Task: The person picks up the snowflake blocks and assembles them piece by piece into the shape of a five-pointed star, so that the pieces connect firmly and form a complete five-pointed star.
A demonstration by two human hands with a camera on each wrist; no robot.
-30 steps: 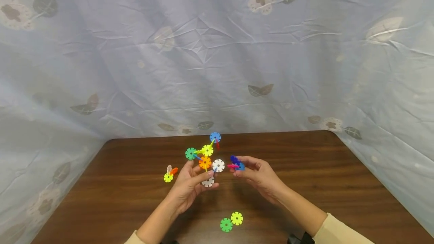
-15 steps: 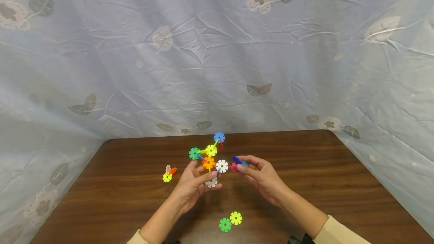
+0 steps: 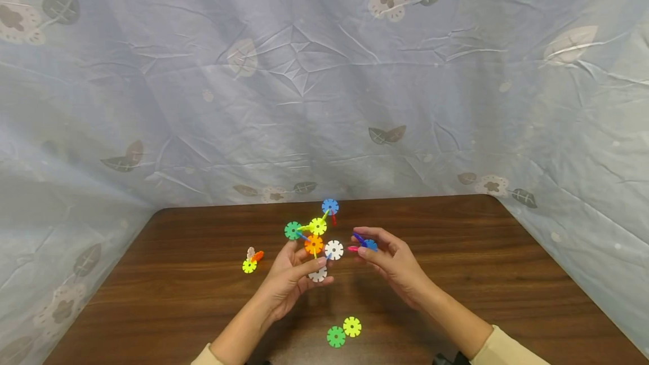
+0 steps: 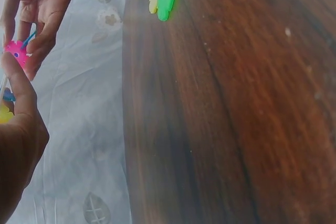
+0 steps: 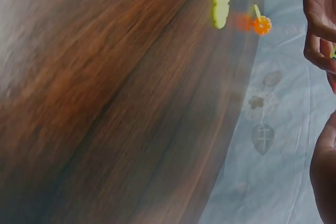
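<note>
My left hand (image 3: 289, 275) grips a built-up piece of notched plastic discs by its lower part, thumb on the near side. The piece joins a green disc (image 3: 292, 230), a yellow disc (image 3: 318, 226), a blue disc (image 3: 330, 207), an orange disc (image 3: 314, 244) and white discs (image 3: 334, 250), with others edge-on between them. My right hand (image 3: 392, 261) pinches a small cluster with a pink disc (image 3: 352, 249), a dark blue disc (image 3: 359, 239) and a blue disc (image 3: 371, 245). A narrow gap separates the pink disc from the nearest white one. In the left wrist view, the pink disc (image 4: 16, 51) shows face-on.
On the brown wooden table (image 3: 456, 230) a loose green disc (image 3: 336, 337) and a yellow disc (image 3: 352, 326) lie close together near the front. A small joined cluster (image 3: 250, 261) in yellow, orange and pale pink stands to the left. Patterned grey cloth (image 3: 304, 100) hangs behind the table.
My left hand has shifted slightly right with its piece. The right hand's cluster has turned and moved a little right; its pink disc came close to the white disc, then drew slightly apart.
</note>
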